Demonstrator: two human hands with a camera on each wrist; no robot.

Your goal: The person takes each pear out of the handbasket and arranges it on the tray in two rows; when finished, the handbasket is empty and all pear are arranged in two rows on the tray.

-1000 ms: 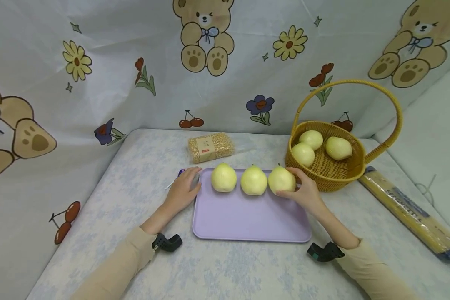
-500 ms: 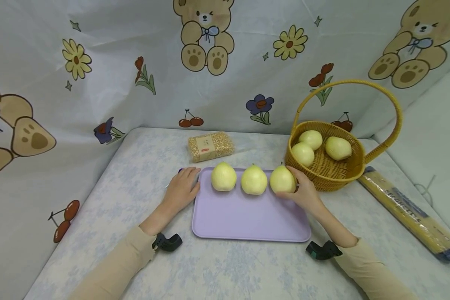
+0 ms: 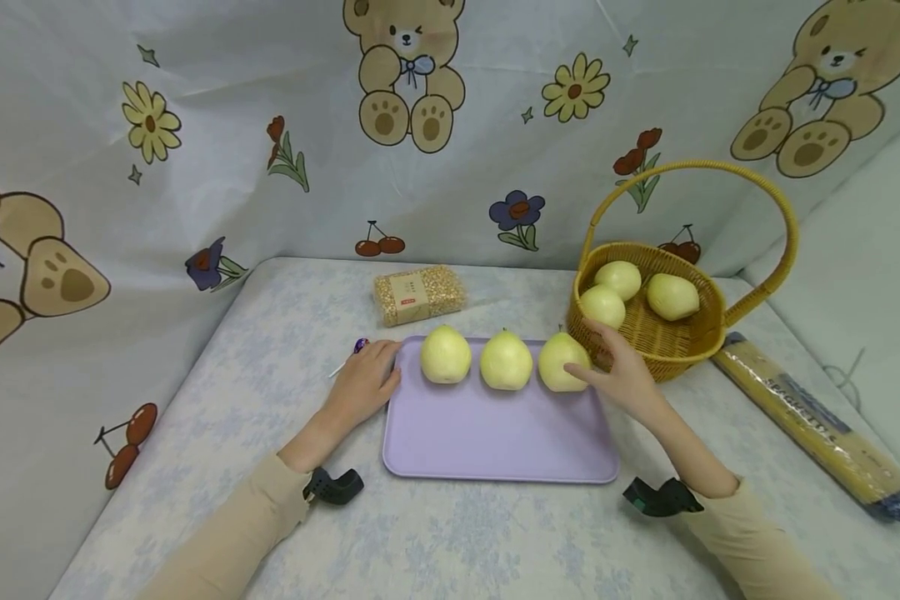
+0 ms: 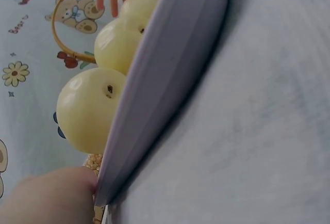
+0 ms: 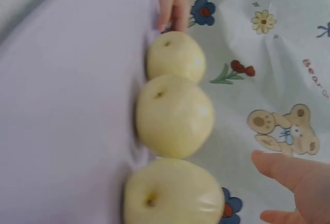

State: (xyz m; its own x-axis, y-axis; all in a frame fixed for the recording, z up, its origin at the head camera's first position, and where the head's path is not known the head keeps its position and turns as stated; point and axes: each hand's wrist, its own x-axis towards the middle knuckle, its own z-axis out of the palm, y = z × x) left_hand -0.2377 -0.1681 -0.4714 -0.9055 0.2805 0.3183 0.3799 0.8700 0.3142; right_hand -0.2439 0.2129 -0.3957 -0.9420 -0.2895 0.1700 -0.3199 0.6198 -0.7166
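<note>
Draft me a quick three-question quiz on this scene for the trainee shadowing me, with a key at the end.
1. Count: how many pears stand on the purple tray?
2. True or false: the right grip is holding a pear up in the air above the tray.
3. Multiple choice: in the head view, what lies just beyond the leftmost pear on the tray?
A) the spaghetti pack
B) the bag of yellow kernels
C) the wicker basket

Key:
1. Three, in a row along the far edge.
2. False; its fingers are spread and all three pears rest on the tray.
3. B
</note>
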